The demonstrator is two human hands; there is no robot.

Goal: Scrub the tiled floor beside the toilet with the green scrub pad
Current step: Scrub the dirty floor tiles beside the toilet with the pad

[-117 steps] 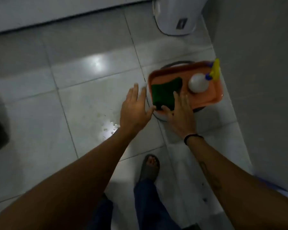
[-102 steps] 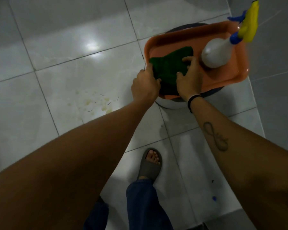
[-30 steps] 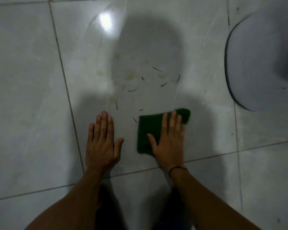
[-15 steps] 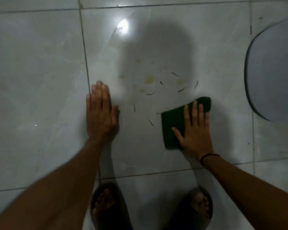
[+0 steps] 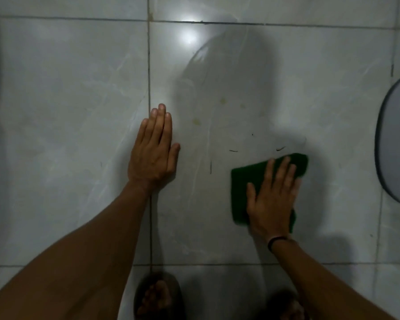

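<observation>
Several large, glossy pale-grey tiles make up the tiled floor (image 5: 67, 100), crossed by dark grout lines and a lamp's glare; a rounded grey object (image 5: 397, 146) cuts in at the right edge; the left hand (image 5: 154, 153) lies flat on the tile, fingers (image 5: 158, 125) straight and pressed together; the right hand (image 5: 271, 199) presses the green scrub pad (image 5: 243, 181) onto the floor, fingers slightly spread; yellowish stains (image 5: 222, 100) and thin dark hairs (image 5: 233, 150) lie just beyond.
</observation>
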